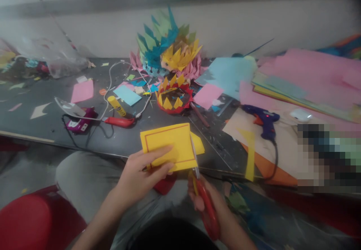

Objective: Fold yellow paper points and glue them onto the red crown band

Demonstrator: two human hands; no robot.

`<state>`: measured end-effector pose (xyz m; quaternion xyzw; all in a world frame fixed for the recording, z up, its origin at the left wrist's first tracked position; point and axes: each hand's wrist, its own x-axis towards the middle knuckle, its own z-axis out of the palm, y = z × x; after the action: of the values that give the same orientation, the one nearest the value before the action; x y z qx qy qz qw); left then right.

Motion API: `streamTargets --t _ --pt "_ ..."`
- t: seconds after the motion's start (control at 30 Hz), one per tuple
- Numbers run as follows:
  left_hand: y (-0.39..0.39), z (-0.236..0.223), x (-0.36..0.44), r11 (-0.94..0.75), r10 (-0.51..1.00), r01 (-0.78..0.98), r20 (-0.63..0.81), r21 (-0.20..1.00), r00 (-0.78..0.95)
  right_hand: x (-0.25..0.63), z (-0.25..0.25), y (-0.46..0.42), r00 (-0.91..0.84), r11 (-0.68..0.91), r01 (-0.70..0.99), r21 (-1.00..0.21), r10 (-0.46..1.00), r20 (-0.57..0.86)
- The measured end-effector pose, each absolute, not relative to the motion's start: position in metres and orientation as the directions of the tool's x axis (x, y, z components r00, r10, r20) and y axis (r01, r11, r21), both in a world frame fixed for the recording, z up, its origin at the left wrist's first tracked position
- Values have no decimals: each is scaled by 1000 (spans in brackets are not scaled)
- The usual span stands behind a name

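My left hand grips the left and lower edge of a yellow sheet of paper, fingers over its face. A dark red line forms a rectangle on the sheet. My right hand is closed round the red handles of a pair of scissors. Their blades lie at the sheet's right edge, and a yellow piece sticks out beyond them. Just behind the sheet stands a red paper ring with yellow points.
Tall paper crowns stand against the wall. To the right lie a blue glue gun, a yellow strip and large pink sheets. A glue stick, a red-handled tool and a purple power strip sit left. A red stool is below.
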<state>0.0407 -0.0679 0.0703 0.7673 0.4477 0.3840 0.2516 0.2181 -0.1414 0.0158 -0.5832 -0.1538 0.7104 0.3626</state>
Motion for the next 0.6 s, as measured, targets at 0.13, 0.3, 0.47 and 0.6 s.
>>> streamTargets --t 0.13,0.3,0.47,0.6 --pt "-69 72 40 -459 886 499 340 735 315 217 21 -136 -20 -738 -317 -596 633 -773" --pt "-70 72 42 -441 893 475 319 761 318 217 20 -135 16 -727 -300 -618 644 -765" --pt "-71 71 42 -427 898 498 289 755 333 220 19 -138 -9 -560 -343 -754 805 -593" --pt "-72 73 44 -439 891 497 293 748 347 221 20 -136 -9 -601 -294 -743 779 -627"
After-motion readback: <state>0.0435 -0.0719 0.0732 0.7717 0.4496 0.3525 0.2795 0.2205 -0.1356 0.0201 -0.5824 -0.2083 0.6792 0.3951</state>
